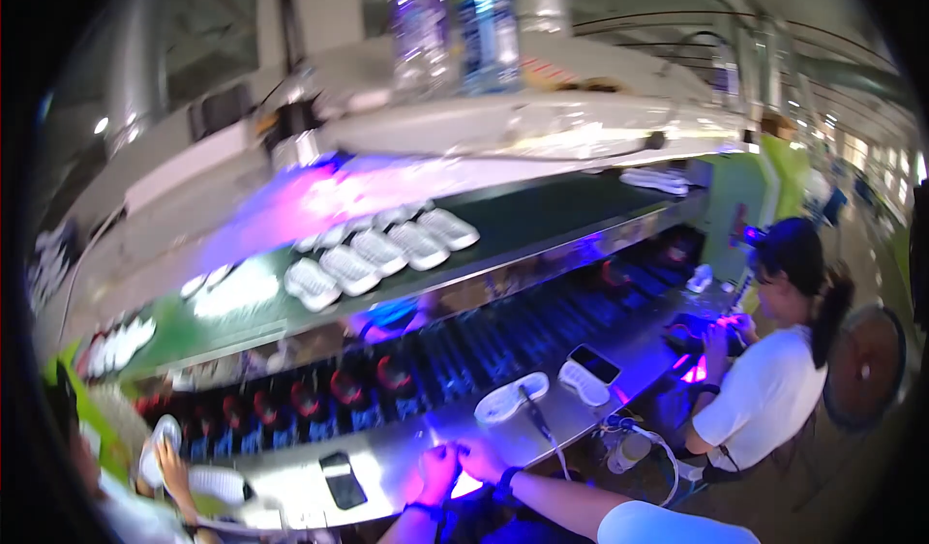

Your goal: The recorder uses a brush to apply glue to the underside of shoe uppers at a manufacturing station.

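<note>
My left hand (437,470) and my right hand (479,461) are close together over the near edge of the metal table (382,457), washed in violet light. Their fingers are bent and closed. Whatever lies between them is too small and blurred to name. A brightly glowing white patch (465,486) shows just below the hands; its kind is unclear. Beyond my right hand lies a white shoe sole (496,406), with a dark pen-like tool (534,413) on a pale cable across it. A second white sole (584,383) rests beside a black phone (594,363).
Another phone (343,479) lies on the left. Behind the table runs a rack of dark shoes (394,374) with red collars; above it, a green belt (523,229) carries white soles (348,269). Co-workers sit at right (774,379) and left (131,515). Bottles (489,31) stand overhead.
</note>
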Demonstrator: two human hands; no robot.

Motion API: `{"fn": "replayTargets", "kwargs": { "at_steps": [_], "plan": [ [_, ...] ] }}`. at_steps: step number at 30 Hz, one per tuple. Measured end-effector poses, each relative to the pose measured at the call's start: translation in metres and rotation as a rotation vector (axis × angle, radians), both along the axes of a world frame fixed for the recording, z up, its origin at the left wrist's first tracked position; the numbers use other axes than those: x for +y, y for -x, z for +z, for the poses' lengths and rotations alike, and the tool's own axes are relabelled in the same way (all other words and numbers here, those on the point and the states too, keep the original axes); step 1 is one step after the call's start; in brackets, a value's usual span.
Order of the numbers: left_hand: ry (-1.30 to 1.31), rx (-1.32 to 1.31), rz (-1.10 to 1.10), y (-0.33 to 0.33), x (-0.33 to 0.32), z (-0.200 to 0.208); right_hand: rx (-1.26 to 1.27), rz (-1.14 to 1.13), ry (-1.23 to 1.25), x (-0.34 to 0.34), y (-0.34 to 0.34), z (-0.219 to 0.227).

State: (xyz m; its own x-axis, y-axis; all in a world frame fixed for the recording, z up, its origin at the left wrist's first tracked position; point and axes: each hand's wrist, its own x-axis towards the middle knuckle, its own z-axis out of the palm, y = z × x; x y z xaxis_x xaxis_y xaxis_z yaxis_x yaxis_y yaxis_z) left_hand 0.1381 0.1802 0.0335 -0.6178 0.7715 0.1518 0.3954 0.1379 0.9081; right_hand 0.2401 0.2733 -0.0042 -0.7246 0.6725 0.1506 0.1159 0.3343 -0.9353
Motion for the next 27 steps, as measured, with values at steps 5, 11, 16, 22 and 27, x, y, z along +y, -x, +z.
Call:
{"fn": "replayTargets", "kwargs": {
  "at_steps": [5, 11, 16, 22, 27],
  "plan": [
    [0.120, -0.039, -0.053, 0.014, -0.007, -0.004, -0.038, -0.069, -0.063, 0.002, 0.003, -0.003],
    [0.293, 0.577, 0.620, 0.082, -0.118, 0.015, -0.034, -0.050, 0.019, 0.015, 0.010, -0.015],
    [0.629, 0.747, 0.503, 0.107, -0.166, 0.003, 0.032, 0.024, 0.180, 0.022, 0.018, -0.028],
    [0.150, 0.375, 0.115, 0.061, -0.089, 0.003, -0.020, 0.039, 0.177, 0.007, 0.008, -0.006],
    [-0.091, 0.289, -0.099, -0.002, 0.008, -0.025, 0.074, 0.000, -0.041, 0.001, 0.008, 0.001]
  ]
}}
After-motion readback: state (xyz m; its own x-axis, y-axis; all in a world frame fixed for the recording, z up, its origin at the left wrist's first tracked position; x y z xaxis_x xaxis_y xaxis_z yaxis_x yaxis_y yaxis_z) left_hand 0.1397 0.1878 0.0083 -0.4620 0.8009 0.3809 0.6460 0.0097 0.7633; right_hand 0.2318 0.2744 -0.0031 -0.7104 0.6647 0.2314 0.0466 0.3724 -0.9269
